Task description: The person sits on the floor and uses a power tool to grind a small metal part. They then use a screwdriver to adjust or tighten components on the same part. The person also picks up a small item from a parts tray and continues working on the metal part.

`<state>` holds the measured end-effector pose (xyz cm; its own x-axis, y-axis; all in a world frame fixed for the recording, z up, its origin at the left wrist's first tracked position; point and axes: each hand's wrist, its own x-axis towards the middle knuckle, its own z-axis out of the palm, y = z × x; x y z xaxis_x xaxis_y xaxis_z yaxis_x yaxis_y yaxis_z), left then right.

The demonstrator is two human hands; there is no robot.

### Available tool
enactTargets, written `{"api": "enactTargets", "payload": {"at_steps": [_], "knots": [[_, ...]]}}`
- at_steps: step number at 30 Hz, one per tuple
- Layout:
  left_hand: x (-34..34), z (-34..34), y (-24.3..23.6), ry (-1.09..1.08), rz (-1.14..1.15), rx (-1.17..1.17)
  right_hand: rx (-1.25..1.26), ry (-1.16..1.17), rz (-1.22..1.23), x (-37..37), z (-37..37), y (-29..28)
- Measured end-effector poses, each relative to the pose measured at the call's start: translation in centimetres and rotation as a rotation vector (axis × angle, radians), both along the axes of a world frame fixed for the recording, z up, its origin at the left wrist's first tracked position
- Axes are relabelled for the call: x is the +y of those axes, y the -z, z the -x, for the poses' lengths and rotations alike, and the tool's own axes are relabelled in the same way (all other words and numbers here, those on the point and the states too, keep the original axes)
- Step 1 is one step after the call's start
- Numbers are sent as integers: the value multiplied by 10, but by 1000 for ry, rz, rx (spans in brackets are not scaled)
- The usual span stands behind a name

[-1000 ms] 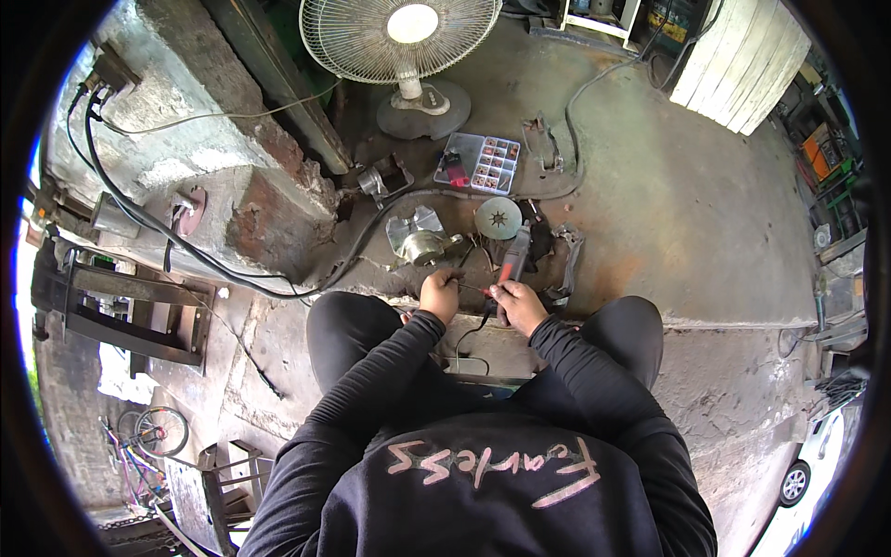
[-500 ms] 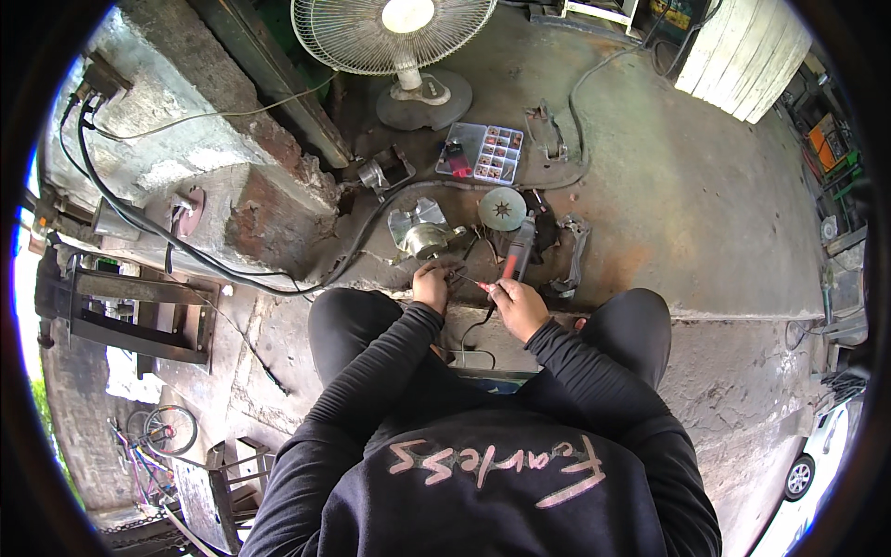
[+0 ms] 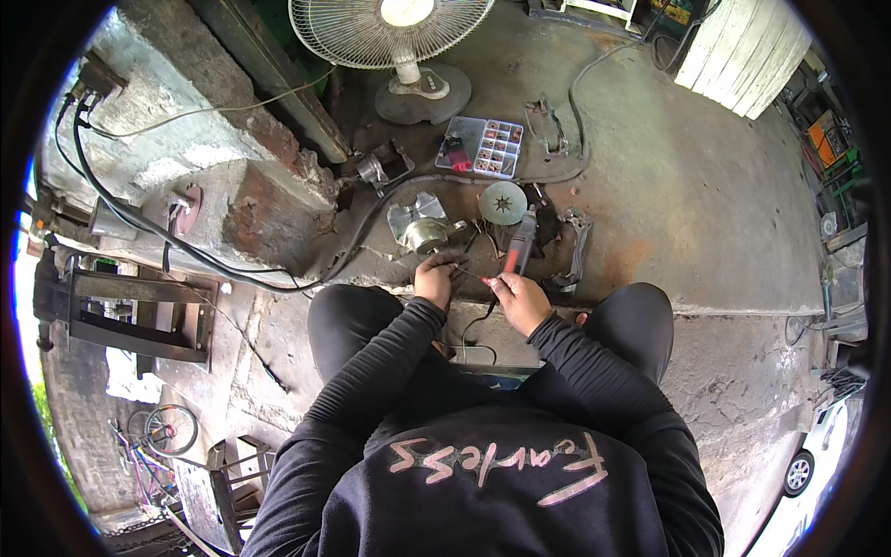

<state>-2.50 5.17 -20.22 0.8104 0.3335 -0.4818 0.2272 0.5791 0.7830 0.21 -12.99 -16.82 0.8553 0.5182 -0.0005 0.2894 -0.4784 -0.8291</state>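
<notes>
My right hand (image 3: 522, 302) is closed round the red handle of a thin screwdriver (image 3: 488, 280), its shaft pointing left. My left hand (image 3: 433, 279) has its fingers pinched at the shaft's tip; whatever small thing they hold is too small to make out. Just beyond the left hand sits a silver metal housing (image 3: 425, 234) with a round body and a flat plate. An angle grinder (image 3: 522, 243) with a grey and red body lies beyond my right hand. A pale round disc (image 3: 504, 202) is at its far end.
An open clear compartment box (image 3: 499, 150) holds small parts. A standing fan (image 3: 408, 84) is behind it. Metal brackets (image 3: 577, 251) lie right of the grinder. A thick cable (image 3: 436, 179) curves across the floor. A concrete ledge (image 3: 232, 218) rises at the left.
Both hands stay almost in place, with the screwdriver still between them. The fingers have shifted only slightly, and the whole view has moved a little.
</notes>
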Motion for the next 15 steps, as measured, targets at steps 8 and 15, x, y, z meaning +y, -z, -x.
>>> {"api": "enactTargets", "payload": {"at_steps": [8,15], "knots": [[-2,1,-4,-3,-7,4,-6,-3,7,0,-1,1],[-2,1,-2,-22,-22,-9,-4,-20,67,-2,-2,-4]]}}
